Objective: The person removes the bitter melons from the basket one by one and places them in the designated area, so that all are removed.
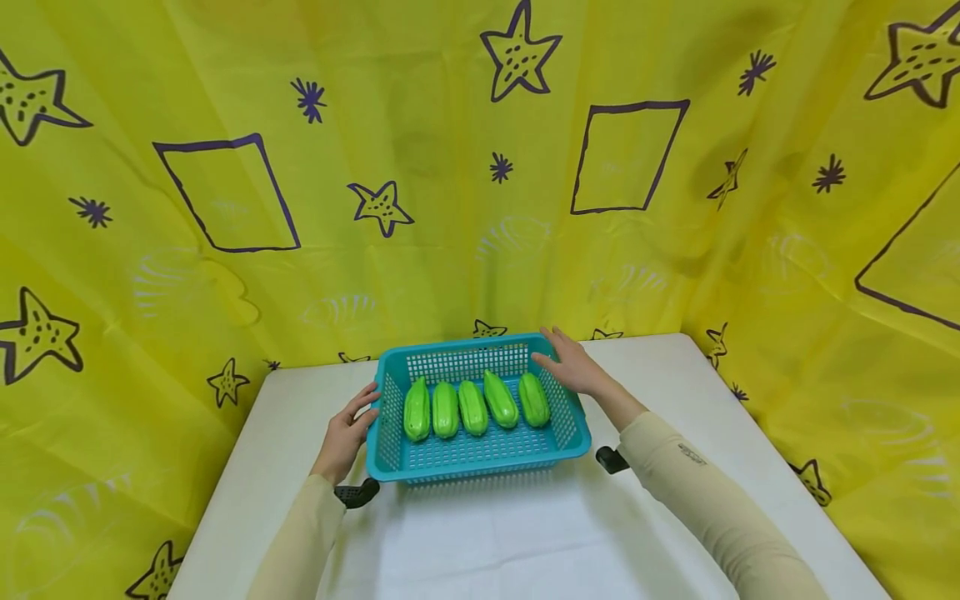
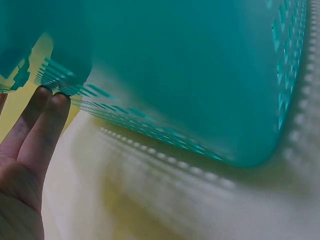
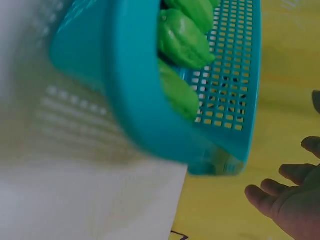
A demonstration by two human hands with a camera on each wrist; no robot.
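Basket [image 1: 480, 454], one teal and slotted, sits on the white table [image 1: 525, 533] between the two hands, with five green gourd-like vegetables [image 1: 473, 407] already lying side by side inside it and none visible outside, so the loading looks finished and only handling of the basket seems left. The left hand [image 1: 347, 432] has straight fingers against the wall nearest it. The right hand [image 1: 572, 363] hovers relaxed and empty just off the far corner on its side.

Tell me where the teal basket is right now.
In the head view the teal basket sits mid-table, between the left hand and right hand, holding five green vegetables.
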